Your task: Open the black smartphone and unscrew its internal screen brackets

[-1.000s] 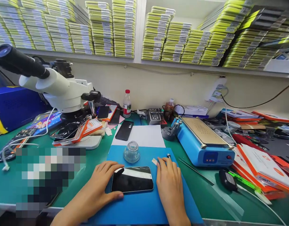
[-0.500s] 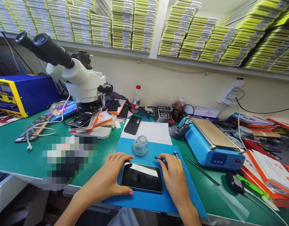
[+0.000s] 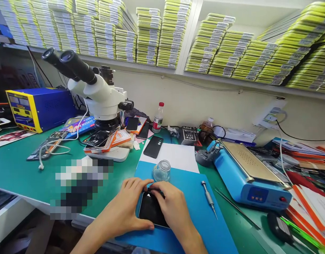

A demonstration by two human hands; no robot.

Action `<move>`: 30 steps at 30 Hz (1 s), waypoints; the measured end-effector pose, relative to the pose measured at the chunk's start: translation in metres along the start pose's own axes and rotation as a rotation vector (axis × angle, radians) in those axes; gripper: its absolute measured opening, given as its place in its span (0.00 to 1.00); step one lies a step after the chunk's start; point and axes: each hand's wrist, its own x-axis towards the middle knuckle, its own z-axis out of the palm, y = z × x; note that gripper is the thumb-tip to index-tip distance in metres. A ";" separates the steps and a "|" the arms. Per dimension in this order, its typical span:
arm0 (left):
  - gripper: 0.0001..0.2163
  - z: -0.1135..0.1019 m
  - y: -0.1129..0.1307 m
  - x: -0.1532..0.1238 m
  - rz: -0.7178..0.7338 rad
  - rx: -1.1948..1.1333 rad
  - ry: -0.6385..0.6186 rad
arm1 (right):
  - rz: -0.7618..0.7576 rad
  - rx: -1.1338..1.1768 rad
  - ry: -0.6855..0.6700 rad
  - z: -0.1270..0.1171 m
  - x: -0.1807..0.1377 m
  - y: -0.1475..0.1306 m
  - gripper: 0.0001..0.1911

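A smartphone point(image 3: 151, 211) lies screen up on the blue mat point(image 3: 187, 180), its right part hidden under my right hand. My left hand point(image 3: 126, 204) grips the phone's left end, thumb at the near edge and fingers at the far edge. Over the far left corner of the phone, my right hand point(image 3: 175, 208) has its fingertips pinched, nearly meeting the left fingers. A small dark piece shows only slightly at those fingertips. Just behind both hands stands a glass jar point(image 3: 162, 170). A precision screwdriver point(image 3: 209, 197) rests to the right on the mat.
A microscope point(image 3: 104, 95) stands back left. A blue machine with a gold plate point(image 3: 244, 162) stands right, tweezers point(image 3: 238, 208) beside it. A black phone point(image 3: 153, 147) lies on white paper point(image 3: 178, 151) behind the jar. A bottle point(image 3: 158, 118) is near the wall.
My right hand has moved left across the phone to its far left corner, bringing the small dark piece along and uncovering the screwdriver. My left hand still grips the phone. The view has shifted slightly.
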 end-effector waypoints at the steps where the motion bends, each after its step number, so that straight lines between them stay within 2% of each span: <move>1: 0.47 0.000 0.000 0.000 -0.003 0.001 -0.002 | 0.002 0.005 0.002 0.000 -0.001 0.001 0.11; 6: 0.47 0.002 0.000 0.000 -0.011 -0.001 -0.004 | -0.009 -0.014 0.012 -0.002 -0.001 0.002 0.12; 14: 0.48 -0.001 0.001 0.000 0.025 0.038 -0.003 | -0.059 -0.358 -0.093 -0.003 0.006 -0.009 0.14; 24: 0.49 0.002 -0.004 -0.003 0.063 0.055 0.001 | 0.022 -0.256 -0.154 -0.012 0.013 -0.010 0.13; 30: 0.50 0.009 -0.011 -0.004 0.065 0.039 0.036 | 0.030 -0.212 -0.152 -0.023 0.006 -0.011 0.06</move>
